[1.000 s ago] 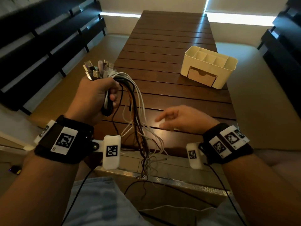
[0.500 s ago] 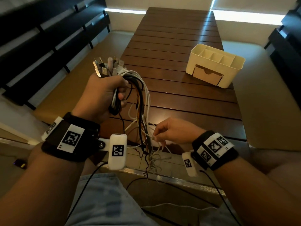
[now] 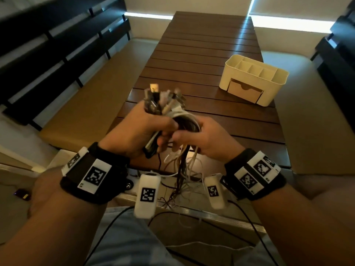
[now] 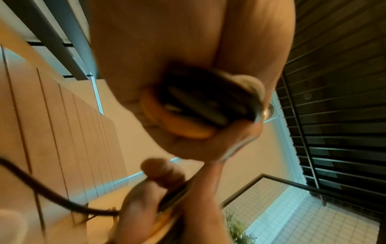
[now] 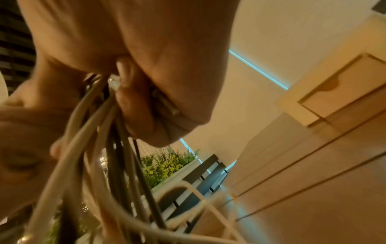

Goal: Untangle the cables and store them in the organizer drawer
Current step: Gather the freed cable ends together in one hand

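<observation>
Dim warm light, bright window strips behind, blurred wrist views, wide-angle bending at edges.

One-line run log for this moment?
left hand: grips cable bundle | right hand: holds bundle strands | organizer: drawer shut | stored: none

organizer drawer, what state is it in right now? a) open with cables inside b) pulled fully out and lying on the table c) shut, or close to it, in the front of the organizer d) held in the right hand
c: the drawer sits in the front of the cream organizer on the table, while the cables are held in the left hand and right hand.
</observation>
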`<state>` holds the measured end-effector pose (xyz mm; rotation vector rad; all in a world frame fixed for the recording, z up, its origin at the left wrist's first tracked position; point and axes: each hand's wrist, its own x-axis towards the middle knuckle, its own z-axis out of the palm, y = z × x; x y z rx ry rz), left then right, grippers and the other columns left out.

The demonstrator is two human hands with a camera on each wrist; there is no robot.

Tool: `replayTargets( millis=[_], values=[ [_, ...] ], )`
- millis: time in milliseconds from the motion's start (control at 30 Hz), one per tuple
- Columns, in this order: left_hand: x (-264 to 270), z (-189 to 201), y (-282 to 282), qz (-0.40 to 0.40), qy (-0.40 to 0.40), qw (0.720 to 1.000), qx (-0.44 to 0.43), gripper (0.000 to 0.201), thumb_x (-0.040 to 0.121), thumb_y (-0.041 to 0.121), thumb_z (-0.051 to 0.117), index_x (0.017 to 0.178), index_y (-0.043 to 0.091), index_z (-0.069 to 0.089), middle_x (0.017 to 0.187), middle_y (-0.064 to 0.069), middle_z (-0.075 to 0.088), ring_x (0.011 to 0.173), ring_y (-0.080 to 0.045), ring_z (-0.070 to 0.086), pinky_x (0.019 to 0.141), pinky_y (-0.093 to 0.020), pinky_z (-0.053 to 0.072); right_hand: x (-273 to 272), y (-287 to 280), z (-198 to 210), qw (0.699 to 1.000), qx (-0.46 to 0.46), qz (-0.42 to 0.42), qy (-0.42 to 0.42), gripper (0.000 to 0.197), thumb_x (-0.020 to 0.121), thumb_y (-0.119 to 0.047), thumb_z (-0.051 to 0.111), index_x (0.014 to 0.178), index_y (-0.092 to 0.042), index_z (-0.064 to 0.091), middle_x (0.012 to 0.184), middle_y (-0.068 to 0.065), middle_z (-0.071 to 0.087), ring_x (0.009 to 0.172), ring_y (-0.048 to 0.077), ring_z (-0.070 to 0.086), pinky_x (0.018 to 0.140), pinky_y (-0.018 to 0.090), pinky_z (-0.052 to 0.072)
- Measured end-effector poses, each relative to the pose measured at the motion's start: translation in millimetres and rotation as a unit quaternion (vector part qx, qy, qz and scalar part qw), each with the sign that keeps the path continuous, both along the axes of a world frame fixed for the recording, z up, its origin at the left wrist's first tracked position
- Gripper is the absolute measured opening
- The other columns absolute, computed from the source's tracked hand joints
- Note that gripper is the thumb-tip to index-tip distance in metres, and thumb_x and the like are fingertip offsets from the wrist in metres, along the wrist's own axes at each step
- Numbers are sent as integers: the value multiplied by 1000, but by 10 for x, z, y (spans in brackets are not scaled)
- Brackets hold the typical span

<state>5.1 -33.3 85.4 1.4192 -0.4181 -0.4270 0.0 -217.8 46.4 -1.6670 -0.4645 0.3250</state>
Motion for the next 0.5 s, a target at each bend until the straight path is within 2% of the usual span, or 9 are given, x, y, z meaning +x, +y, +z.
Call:
replayTargets(
  millis=[67, 100, 167, 233, 267, 367, 400, 433, 500],
  values=[
    [61, -22, 24, 57, 21, 995, -85, 18, 77, -1, 57, 73, 8, 42, 51, -3, 36, 35, -11, 35, 37, -19, 36, -17, 5, 5, 1000, -11, -26, -3, 34, 79, -35, 75, 101, -11, 65, 81, 2, 70, 78, 20, 69, 77, 40, 57],
    [84, -52, 40, 84, 39, 987, -130, 19, 79, 0, 54, 71, 10, 40, 51, 0, 36, 37, -9, 35, 37, -19, 35, -13, 4, 26, 998, -20, -53, -12, 29, 84, -34, 74, 100, -12, 64, 79, 3, 69, 75, 20, 69, 75, 40, 57],
    [116, -141, 55, 113, 94, 966, -211, 21, 81, 6, 52, 64, 14, 43, 51, 6, 36, 39, -4, 35, 38, -18, 36, 4, 12, 49, 993, -57, -86, -50, 18, 94, -31, 63, 103, -16, 62, 83, 10, 69, 77, 24, 69, 74, 44, 59],
    [139, -227, 10, 126, 122, 954, -241, 28, 83, 10, 49, 57, 18, 48, 50, 7, 37, 40, -4, 35, 40, -17, 36, 3, 37, 35, 983, -120, -101, -92, 14, 100, -34, 54, 100, -21, 60, 86, 16, 68, 75, 29, 68, 71, 51, 58],
    [159, -274, -35, 129, 120, 956, -235, 29, 83, 9, 49, 56, 18, 51, 51, 6, 38, 41, -4, 36, 41, -18, 36, 1, 45, 16, 978, -141, -113, -100, 17, 101, -35, 51, 97, -20, 59, 84, 17, 67, 73, 28, 67, 67, 49, 57],
    [256, -386, -183, 133, 85, 975, -157, 13, 75, 4, 60, 67, 12, 56, 55, -1, 43, 45, -11, 43, 45, -24, 43, 13, -4, 15, 975, -108, -185, -55, 25, 105, -27, 45, 100, -8, 60, 74, 9, 66, 58, 7, 62, 55, 22, 50],
    [301, -402, -223, 129, 70, 982, -121, 8, 74, 2, 61, 74, 10, 59, 56, -3, 47, 47, -14, 47, 48, -27, 45, 23, -36, 44, 972, -94, -211, -41, 27, 105, -26, 44, 101, -6, 61, 71, 4, 65, 55, 4, 59, 53, 18, 47],
    [347, -410, -254, 123, 56, 987, -86, 12, 75, 0, 62, 84, 8, 62, 59, -5, 53, 50, -16, 51, 51, -29, 48, 39, -71, 77, 968, -87, -232, -36, 28, 105, -27, 44, 101, -6, 62, 69, 0, 64, 55, 5, 58, 53, 18, 47],
    [448, -404, -296, 104, 42, 993, -42, 27, 76, -2, 63, 101, 7, 67, 76, -10, 63, 62, -18, 59, 60, -30, 53, 83, -131, 127, 963, -84, -253, -42, 28, 105, -29, 43, 93, -13, 62, 66, -4, 63, 57, 9, 58, 56, 25, 48]
  ],
)
